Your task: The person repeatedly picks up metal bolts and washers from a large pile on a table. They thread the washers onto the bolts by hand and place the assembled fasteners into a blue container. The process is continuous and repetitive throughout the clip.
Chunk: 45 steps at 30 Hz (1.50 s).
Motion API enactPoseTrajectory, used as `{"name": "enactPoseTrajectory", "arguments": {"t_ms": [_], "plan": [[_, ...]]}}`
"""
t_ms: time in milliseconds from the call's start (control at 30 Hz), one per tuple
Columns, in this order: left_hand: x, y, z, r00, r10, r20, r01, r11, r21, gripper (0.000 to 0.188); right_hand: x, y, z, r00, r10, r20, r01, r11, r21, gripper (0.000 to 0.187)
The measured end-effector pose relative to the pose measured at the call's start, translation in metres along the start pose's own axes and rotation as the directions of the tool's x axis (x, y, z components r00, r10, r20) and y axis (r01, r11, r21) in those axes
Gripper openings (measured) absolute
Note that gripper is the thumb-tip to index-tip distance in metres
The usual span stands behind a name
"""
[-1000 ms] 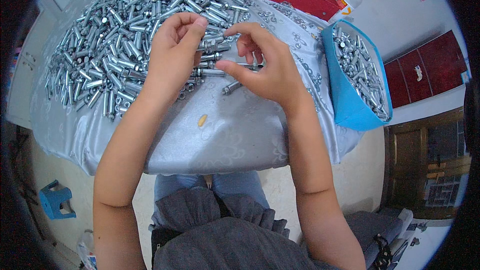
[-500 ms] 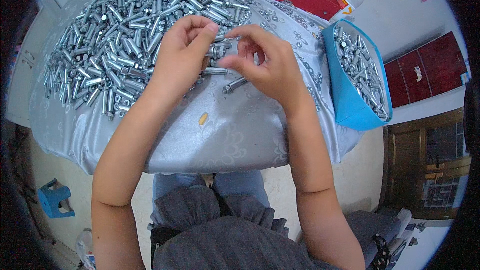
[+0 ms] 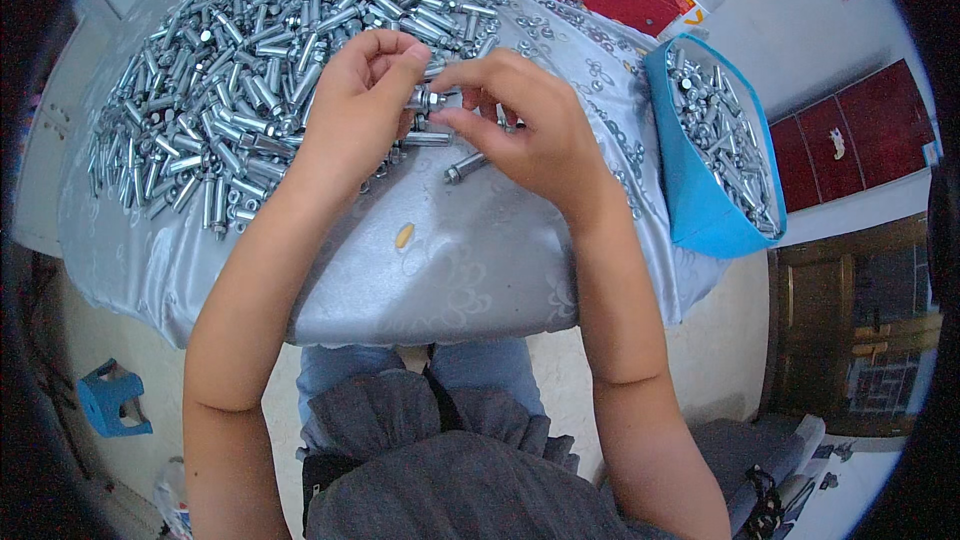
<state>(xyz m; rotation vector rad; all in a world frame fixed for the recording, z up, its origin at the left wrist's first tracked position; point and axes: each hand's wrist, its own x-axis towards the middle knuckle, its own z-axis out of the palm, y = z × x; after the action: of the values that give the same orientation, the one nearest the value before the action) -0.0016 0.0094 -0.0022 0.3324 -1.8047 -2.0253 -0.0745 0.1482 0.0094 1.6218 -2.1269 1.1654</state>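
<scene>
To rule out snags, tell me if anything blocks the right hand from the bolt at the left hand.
Nothing visible does. The right hand has its thumb and forefinger by the exposed end of the bolt; contact is unclear. A loose bolt lies lower in view, off that line.

Table (image 3: pixel 330 305) under shiny silver-grey floral cloth (image 3: pixel 500 260), soft shadow toward near edge. Pale cream floor (image 3: pixel 690 395). Small blue plastic stool (image 3: pixel 116 402), left. White wall (image 3: pixel 790 50), upper right; dark red panelled unit (image 3: pixel 875 130) against it. Brown wooden panelled door (image 3: pixel 803 300), dim. Dark grey upholstered seat (image 3: pixel 715 455), lower right.
</scene>
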Motion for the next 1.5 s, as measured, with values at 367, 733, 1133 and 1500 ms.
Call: {"name": "enactPoseTrajectory", "arguments": {"t_ms": [367, 733, 1133, 1500], "plan": [[0.000, -0.002, -0.001, 1.000, 0.000, 0.024, 0.000, 1.000, -0.010, 0.018, 0.000, 0.003, 0.002, 0.997, -0.079, 0.016, 0.079, 0.997, 0.002, 0.022], [0.004, -0.013, -0.001, 0.973, 0.232, -0.005, -0.230, 0.967, 0.108, 0.017, -0.005, -0.005, 0.022, 0.994, 0.104, 0.029, -0.106, 0.991, 0.087, 0.027], [-0.005, -0.002, 0.004, 0.828, 0.547, 0.123, -0.560, 0.819, 0.123, 0.014, 0.003, -0.020, 0.013, 0.845, 0.458, 0.278, -0.467, 0.375, 0.801, 0.036], [-0.024, 0.018, -0.018, 0.183, -0.436, 0.881, 0.178, 0.896, 0.407, 0.014, 0.005, 0.014, -0.021, 0.693, 0.711, -0.121, -0.310, 0.445, 0.840, 0.031]]}}
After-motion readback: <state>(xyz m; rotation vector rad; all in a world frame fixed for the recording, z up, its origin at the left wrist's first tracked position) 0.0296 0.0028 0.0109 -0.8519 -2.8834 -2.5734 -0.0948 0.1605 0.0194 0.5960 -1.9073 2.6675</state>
